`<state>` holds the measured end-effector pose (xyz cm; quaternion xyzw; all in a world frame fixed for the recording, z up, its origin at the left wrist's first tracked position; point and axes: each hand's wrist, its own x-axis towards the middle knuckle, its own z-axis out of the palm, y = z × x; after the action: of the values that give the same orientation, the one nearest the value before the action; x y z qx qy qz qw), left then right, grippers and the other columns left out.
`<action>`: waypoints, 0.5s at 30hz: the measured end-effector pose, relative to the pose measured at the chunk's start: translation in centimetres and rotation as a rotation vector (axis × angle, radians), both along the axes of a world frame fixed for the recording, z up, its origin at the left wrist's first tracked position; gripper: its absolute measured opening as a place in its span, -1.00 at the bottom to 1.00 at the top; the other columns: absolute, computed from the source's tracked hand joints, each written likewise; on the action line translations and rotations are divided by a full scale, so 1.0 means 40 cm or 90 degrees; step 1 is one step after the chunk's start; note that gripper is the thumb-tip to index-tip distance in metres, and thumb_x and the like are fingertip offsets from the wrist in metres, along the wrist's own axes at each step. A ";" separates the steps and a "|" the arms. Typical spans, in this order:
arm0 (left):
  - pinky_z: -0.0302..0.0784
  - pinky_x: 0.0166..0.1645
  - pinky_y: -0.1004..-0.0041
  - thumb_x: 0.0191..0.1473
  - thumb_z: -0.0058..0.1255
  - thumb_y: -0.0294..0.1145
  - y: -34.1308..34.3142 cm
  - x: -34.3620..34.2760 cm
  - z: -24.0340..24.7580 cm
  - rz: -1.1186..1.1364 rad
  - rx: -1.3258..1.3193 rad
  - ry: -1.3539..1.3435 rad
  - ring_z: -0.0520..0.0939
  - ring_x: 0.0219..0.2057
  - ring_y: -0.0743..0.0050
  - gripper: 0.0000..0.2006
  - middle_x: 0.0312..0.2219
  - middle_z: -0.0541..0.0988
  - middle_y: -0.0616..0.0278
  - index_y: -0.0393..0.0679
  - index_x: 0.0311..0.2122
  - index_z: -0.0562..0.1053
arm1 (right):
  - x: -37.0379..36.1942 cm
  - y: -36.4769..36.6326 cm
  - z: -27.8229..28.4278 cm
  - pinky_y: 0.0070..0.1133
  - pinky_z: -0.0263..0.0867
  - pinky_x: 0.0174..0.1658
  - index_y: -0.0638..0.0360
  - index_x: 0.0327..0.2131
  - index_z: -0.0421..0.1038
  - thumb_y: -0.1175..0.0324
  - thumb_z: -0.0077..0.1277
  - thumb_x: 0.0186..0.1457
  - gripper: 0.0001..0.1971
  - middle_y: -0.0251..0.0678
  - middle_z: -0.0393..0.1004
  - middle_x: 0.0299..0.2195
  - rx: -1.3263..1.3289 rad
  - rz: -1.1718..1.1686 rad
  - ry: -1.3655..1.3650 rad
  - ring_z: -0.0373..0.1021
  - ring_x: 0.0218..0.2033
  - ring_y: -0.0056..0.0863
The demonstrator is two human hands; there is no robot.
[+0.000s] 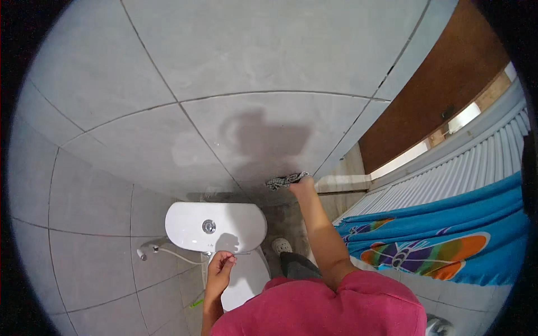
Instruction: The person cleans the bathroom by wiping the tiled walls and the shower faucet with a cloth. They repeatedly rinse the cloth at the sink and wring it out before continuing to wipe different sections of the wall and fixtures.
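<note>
My right hand (pixel 304 181) is closed on a black-and-white patterned cloth (pixel 284 181), low against the grey tiled wall (pixel 269 134). The cloth is bunched, and part of it sticks out to the left of my fingers. My left hand (pixel 220 270) is above the left side of the white toilet, fingers pinched together. A thin dark line shows at its fingertips; whether it is a held thing or an edge behind, I cannot tell. The toilet tank (pixel 188 224) with a round chrome flush button (pixel 209 226) stands just beyond that hand. Below the tank is the toilet lid (pixel 246 280).
A bidet sprayer (pixel 141 253) with a hose hangs on the left wall. At right are a blue butterfly-patterned cloth (pixel 443 241), a white ribbed panel (pixel 448 162) and a brown door (pixel 431 106). My shoe (pixel 281 245) is on the floor beside the toilet.
</note>
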<state>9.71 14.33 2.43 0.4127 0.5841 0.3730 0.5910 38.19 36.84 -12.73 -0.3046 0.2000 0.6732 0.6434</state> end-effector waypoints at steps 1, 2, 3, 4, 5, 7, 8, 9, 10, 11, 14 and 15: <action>0.31 -0.28 0.61 0.02 -0.15 -0.49 0.002 -0.002 -0.005 -0.005 -0.003 -0.008 0.39 -0.43 0.64 -0.93 -0.49 0.41 0.33 -0.21 -0.36 0.31 | 0.013 0.000 -0.001 -0.21 0.06 0.01 0.18 -0.15 0.27 0.23 -0.50 0.04 -0.59 -0.20 0.29 -0.11 0.012 0.018 -0.008 0.19 -0.08 -0.18; 0.32 -0.27 0.61 0.02 -0.15 -0.49 0.003 -0.004 -0.012 -0.011 -0.005 -0.015 0.39 -0.43 0.63 -0.93 -0.48 0.41 0.32 -0.22 -0.36 0.31 | 0.021 -0.001 -0.003 -0.21 0.05 0.01 0.17 -0.14 0.26 0.23 -0.50 0.04 -0.59 -0.20 0.28 -0.11 0.018 -0.001 -0.013 0.19 -0.08 -0.19; 0.32 -0.27 0.61 0.02 -0.16 -0.49 0.009 -0.005 -0.018 -0.017 -0.008 -0.022 0.39 -0.43 0.63 -0.94 -0.48 0.41 0.32 -0.22 -0.36 0.31 | 0.021 -0.002 -0.006 -0.20 0.04 0.01 0.17 -0.13 0.26 0.22 -0.51 0.04 -0.59 -0.20 0.28 -0.10 0.024 -0.021 -0.018 0.18 -0.07 -0.19; 0.32 -0.27 0.60 0.02 -0.16 -0.50 0.016 -0.002 -0.024 -0.028 -0.006 -0.028 0.40 -0.42 0.62 -0.94 -0.48 0.41 0.31 -0.22 -0.36 0.31 | 0.019 0.001 -0.017 -0.19 0.03 0.01 0.16 -0.13 0.25 0.22 -0.52 0.04 -0.58 -0.20 0.27 -0.10 0.031 -0.038 -0.025 0.18 -0.07 -0.19; 0.33 -0.27 0.60 0.02 -0.17 -0.50 0.024 0.002 -0.029 -0.038 -0.003 -0.034 0.40 -0.42 0.62 -0.94 -0.48 0.41 0.30 -0.23 -0.36 0.31 | 0.016 0.003 -0.027 -0.18 0.03 0.02 0.16 -0.12 0.25 0.22 -0.52 0.04 -0.58 -0.21 0.27 -0.09 0.037 -0.055 -0.033 0.18 -0.06 -0.19; 0.32 -0.28 0.60 0.02 -0.17 -0.47 0.042 0.009 -0.043 -0.057 0.014 -0.046 0.40 -0.43 0.60 -0.92 -0.48 0.41 0.28 -0.22 -0.36 0.31 | 0.009 0.003 -0.024 -0.17 0.01 0.02 0.15 -0.11 0.24 0.22 -0.53 0.03 -0.57 -0.21 0.26 -0.08 0.050 -0.084 -0.049 0.17 -0.05 -0.20; 0.31 -0.29 0.59 0.03 -0.16 -0.44 0.051 0.013 -0.054 -0.066 0.029 -0.050 0.40 -0.44 0.59 -0.91 -0.47 0.42 0.27 -0.21 -0.36 0.30 | 0.008 -0.002 -0.010 -0.16 0.00 0.03 0.14 -0.09 0.23 0.22 -0.54 0.03 -0.56 -0.21 0.24 -0.07 0.041 -0.087 -0.039 0.16 -0.04 -0.19; 0.30 -0.29 0.59 0.04 -0.16 -0.40 0.060 0.017 -0.059 -0.076 0.043 -0.054 0.40 -0.45 0.58 -0.90 -0.47 0.42 0.26 -0.20 -0.36 0.30 | 0.008 -0.011 0.004 -0.16 -0.01 0.03 0.14 -0.08 0.22 0.21 -0.54 0.03 -0.56 -0.21 0.23 -0.06 0.031 -0.091 -0.029 0.15 -0.03 -0.19; 0.30 -0.30 0.59 0.03 -0.15 -0.39 0.070 0.021 -0.059 -0.088 0.049 -0.052 0.40 -0.45 0.57 -0.88 -0.47 0.42 0.26 -0.20 -0.36 0.30 | 0.008 -0.020 0.020 -0.15 -0.02 0.04 0.13 -0.07 0.21 0.21 -0.54 0.03 -0.55 -0.21 0.22 -0.04 0.020 -0.098 -0.018 0.14 -0.02 -0.19; 0.30 -0.30 0.59 0.03 -0.15 -0.38 0.082 0.026 -0.056 -0.100 0.055 -0.050 0.40 -0.45 0.57 -0.87 -0.47 0.42 0.27 -0.20 -0.36 0.30 | 0.011 -0.022 0.021 -0.14 -0.04 0.04 0.13 -0.06 0.20 0.20 -0.54 0.03 -0.55 -0.21 0.21 -0.04 0.018 -0.083 -0.008 0.13 -0.02 -0.17; 0.30 -0.31 0.58 0.02 -0.13 -0.35 0.105 0.036 -0.051 -0.122 0.069 -0.056 0.40 -0.45 0.57 -0.85 -0.47 0.41 0.27 -0.20 -0.36 0.30 | 0.013 -0.025 0.062 -0.09 -0.07 0.03 0.13 -0.05 0.18 0.17 -0.55 0.04 -0.54 -0.20 0.19 -0.02 0.018 -0.036 0.014 0.12 -0.01 -0.14; 0.30 -0.31 0.58 0.02 -0.13 -0.35 0.109 0.039 -0.050 -0.126 0.073 -0.060 0.40 -0.45 0.57 -0.85 -0.47 0.41 0.28 -0.20 -0.36 0.30 | 0.015 -0.032 0.082 -0.06 -0.07 0.02 0.14 -0.05 0.17 0.17 -0.55 0.04 -0.54 -0.19 0.19 -0.02 0.021 -0.021 0.016 0.12 -0.02 -0.13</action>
<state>11.25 18.70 0.42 0.4833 0.4899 0.3644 0.6274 38.80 35.57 -9.45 -0.2825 0.2021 0.6693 0.6568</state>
